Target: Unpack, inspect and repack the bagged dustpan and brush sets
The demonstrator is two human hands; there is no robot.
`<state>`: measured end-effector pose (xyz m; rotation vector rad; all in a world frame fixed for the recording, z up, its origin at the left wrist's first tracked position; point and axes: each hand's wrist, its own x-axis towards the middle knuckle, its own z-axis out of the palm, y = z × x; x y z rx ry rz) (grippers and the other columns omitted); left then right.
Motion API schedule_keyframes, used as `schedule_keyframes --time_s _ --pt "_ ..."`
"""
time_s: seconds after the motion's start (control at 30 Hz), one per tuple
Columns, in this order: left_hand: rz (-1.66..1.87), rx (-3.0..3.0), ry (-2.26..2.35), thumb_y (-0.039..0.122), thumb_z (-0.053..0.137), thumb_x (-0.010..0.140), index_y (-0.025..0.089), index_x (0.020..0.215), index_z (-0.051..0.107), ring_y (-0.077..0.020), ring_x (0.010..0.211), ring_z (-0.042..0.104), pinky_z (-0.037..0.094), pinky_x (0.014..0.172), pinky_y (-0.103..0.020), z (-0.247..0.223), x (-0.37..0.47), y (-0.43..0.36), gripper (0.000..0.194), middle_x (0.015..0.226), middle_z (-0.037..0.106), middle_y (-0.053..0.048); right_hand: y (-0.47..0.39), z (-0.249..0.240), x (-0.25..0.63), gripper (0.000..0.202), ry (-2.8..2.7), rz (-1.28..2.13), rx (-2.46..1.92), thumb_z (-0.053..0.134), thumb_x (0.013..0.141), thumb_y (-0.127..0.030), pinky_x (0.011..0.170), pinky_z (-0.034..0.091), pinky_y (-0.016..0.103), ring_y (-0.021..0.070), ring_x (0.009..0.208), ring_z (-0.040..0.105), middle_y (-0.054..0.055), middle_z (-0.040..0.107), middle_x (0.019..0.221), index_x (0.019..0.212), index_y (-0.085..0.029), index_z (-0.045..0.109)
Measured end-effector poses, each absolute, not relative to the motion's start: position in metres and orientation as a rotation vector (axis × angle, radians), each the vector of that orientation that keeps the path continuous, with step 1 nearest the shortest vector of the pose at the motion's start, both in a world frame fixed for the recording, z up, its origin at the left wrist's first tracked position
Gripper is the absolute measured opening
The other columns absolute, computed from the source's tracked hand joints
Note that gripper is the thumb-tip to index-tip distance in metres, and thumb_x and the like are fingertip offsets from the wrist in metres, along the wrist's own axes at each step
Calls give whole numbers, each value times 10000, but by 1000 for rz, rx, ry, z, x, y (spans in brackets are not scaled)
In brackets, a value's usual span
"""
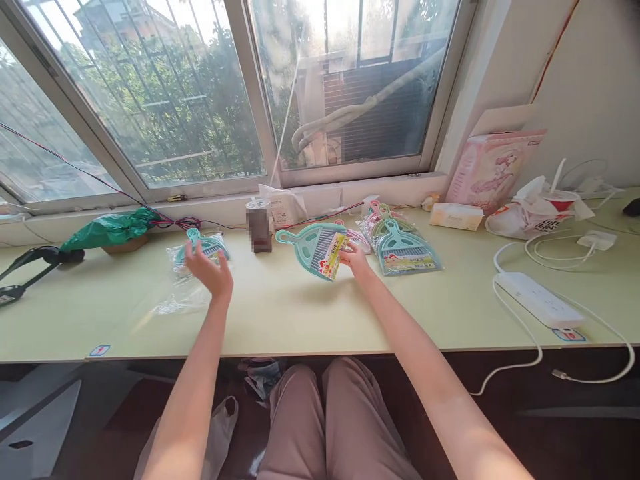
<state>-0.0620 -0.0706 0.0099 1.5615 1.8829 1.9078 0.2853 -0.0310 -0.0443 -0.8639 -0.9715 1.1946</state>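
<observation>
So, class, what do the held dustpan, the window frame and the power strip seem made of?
Dustpan: probably moulded plastic, smooth and evenly mint-coloured.
Window frame: likely metal, perhaps aluminium, from its dull grey, straight sections; a painted finish can't be ruled out.
Power strip: smooth white plastic, it seems, given the uniform casing.

Dustpan sets (306, 250): one left of centre, one at centre, at least three right of centre. Power strip (539, 299): one, right. Pink box (493, 170): one, upper right.

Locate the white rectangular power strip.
In the head view, the white power strip lies at the right front of the pale green table, beside a blue-edged sticker.
</observation>
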Motion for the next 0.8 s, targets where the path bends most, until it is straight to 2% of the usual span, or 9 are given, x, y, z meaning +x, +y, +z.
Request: schedule_keyframes --time_s 0.1,0.13,0.2,0.27,0.4,0.57,0.7,0.73,0.8 --pt "1315 1247 1227 643 544 894 208 1263 519 -338 1179 616 461 1028 -558 -5 28 -54 571 1270 637 -182 -34 -45 278 522 -957 1199 -848 863 540 -379 896 603 467 275 940 731 58 757 921 981 -227 630" --pt "1248 1229 1163 617 618 855 204 1236 534 -344 1104 654 510 955 -552 -12 55 -50 568 1228 657 -179 -34 -45 277 520 -961 1206 -848 861 554 -369 909 600 458 266 953 730 57 757 940 995 -231 623" --pt "1351 1169 1117 463 793 736 220 1176 543 -319 1091 658 523 954 -500 -26 93 -42 561 1186 667 -137 -34 -45 276 493 -975 1226 -867 843 603 -362 919 597 432 241 959 730 51 754 973 1023 -242 613" --pt "1531 1137 1089 363 822 695 217 1118 564 -299 1119 644 502 1002 -463 -34 109 -33 517 1147 673 -111 -33 -43 278 396 -1027 1235 -925 785 699 -395 890 602 401 219 959 727 47 747 1010 1028 -252 618" --pt "1692 1163 1085 307 811 696 213 1106 584 -286 1167 628 465 1070 -440 -37 91 -14 478 1143 673 -102 -25 -44 281 241 -1173 1078 -1125 617 852 -446 753 603 344 198 917 710 44 731 1052 991 -251 645" --pt "1640 997 1141 285 780 745 259 1223 553 -276 1182 630 509 1023 -457 -36 63 -6 530 1230 662 -87 -20 -53 285 147 -1265 897 -1319 694 732 -280 652 553 300 166 709 636 8 676 797 849 -214 632" --pt "1700 1090 1166 237 754 769 257 1265 542 -256 1226 601 468 1082 -424 -37 57 -6 539 1295 639 -88 -26 -57 287 515 -1501 908 -1362 798 556 -147 623 506 275 127 665 587 -2 670 942 1043 -230 653" --pt "1715 1132 1168 225 750 768 248 1262 545 -250 1228 597 452 1100 -416 -37 56 -5 535 1298 636 -90 -29 -57 286 572 -1571 827 -1380 809 544 -140 645 498 273 124 675 578 -9 670 962 1083 -244 649" --pt "1714 1193 1166 210 748 763 230 1242 559 -249 1217 599 431 1118 -414 -38 56 -5 515 1279 641 -96 -35 -55 284 560 -1683 662 -1393 792 615 -165 688 481 279 131 692 572 -21 686 953 1143 -272 637"
